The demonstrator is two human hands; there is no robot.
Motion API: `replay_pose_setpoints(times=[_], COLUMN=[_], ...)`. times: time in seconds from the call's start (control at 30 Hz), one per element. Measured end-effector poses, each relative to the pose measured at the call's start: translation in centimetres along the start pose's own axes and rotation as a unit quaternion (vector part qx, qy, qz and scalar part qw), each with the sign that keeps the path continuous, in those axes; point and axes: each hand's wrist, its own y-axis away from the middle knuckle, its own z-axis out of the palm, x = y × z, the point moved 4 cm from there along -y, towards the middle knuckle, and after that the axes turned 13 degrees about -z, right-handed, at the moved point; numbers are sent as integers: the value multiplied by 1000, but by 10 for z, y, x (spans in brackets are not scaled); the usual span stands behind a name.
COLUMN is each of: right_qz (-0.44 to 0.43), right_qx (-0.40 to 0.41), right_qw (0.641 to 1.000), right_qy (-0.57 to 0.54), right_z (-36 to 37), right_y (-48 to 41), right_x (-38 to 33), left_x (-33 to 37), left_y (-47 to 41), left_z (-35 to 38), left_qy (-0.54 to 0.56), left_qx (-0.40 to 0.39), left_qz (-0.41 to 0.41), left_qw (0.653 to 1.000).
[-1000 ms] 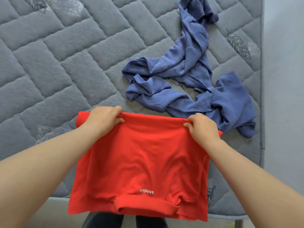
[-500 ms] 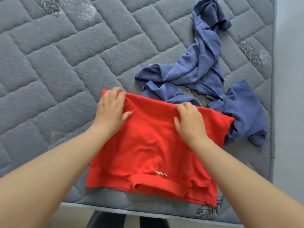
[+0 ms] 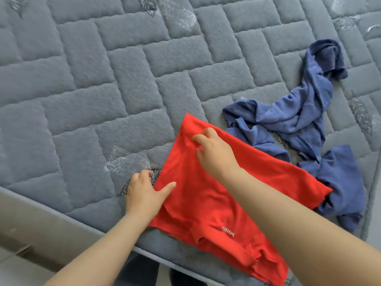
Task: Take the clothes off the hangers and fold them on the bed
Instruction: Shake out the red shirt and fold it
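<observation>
A red shirt (image 3: 216, 195), folded and with small white lettering near its hem, lies flat on the grey quilted bed (image 3: 103, 89) by the front edge. My left hand (image 3: 144, 193) holds the shirt's left edge, thumb on top of the cloth and fingers at the edge against the mattress. My right hand (image 3: 214, 149) reaches across to the shirt's far left corner, where curled fingers pinch the puckered fabric. A crumpled blue garment (image 3: 305, 112) sprawls on the bed just right of and behind the red shirt, partly under its right end. No hanger is in view.
The mattress's front edge (image 3: 61, 215) runs diagonally across the lower left, with floor below it. The bed's right edge lies just beyond the blue garment. A wide stretch of quilted mattress extends left and back.
The red shirt, held up by its top corners a second ago, now lies flat on the bed. My left hand slid down to its left edge; my right hand moved over to the far left corner.
</observation>
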Motion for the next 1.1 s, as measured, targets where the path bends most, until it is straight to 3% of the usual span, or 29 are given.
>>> replay_pose_setpoints(times=[0.13, 0.3, 0.5, 0.67, 0.83, 0.93, 1.1], right_qz=[20, 75, 132, 111, 99, 92, 89], right_qx=[26, -59, -80, -52, -43, 2, 42], right_qw=[999, 994, 988, 988, 987, 987, 981], right_qy=[10, 49, -17, -89, -117, -133, -166], right_z=[-12, -6, -10, -13, -21, -30, -52], right_y=[-48, -91, -110, -113, -104, -95, -73], right_x=[-9, -1, 9, 5, -1, -1, 2], left_x=[-3, 1, 0, 1, 0, -3, -6], left_y=[0, 0, -5, -13, -9, -2, 15], left_z=[6, 15, 19, 23, 22, 21, 19], left_qy=[13, -29, -33, -80, -1, 56, 87], left_qx=[15, 15, -18, -63, -111, -137, -127], left_qz=[-14, -24, -48, -37, -18, -18, 18], left_qw=[1000, 999, 998, 994, 994, 989, 988])
